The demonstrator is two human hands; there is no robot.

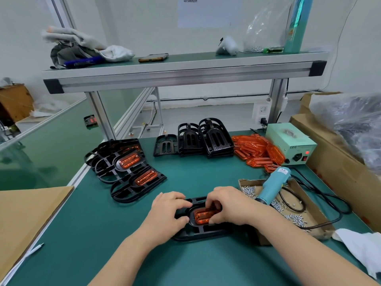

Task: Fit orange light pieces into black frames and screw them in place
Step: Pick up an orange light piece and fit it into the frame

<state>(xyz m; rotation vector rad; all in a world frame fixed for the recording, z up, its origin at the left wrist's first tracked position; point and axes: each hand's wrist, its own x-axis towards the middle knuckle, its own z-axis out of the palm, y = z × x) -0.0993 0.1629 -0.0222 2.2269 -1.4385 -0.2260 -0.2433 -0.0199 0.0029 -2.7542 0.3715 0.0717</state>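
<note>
Orange plastic marks the centre of the work: one orange light piece (204, 216) lies in the oval seat of a black frame (199, 232), which rests flat on the green mat (115, 240) directly between the two hands. The right hand (228, 207) curls over the piece, fingers on its far edge and thumb at its near edge, pinching it as if pressing it down into the seat. The left hand (167, 211) grips the frame's left end, fingers over the far rim and thumb against the inner lip, steadying it.

I judge this unit to be at the fitting step. Whether the piece is fully seated is hidden by the fingers, and no screw is visible in it.

Just beyond the right hand, an electric screwdriver (274, 186) lies untouched across a cardboard tray (317, 221) of loose screws (249, 190), so the fastening remains to be done.

Ahead of the left hand, a loose heap of finished frames (127, 170) shows at least two with orange pieces in place. Farther out, beyond both hands, a stack of empty frames (206, 139) stands upright, and to its right a pile of spare orange pieces (255, 151) leans against a pale green power box (290, 143). With that stock waiting, a good share of the batch looks to be left.
</note>
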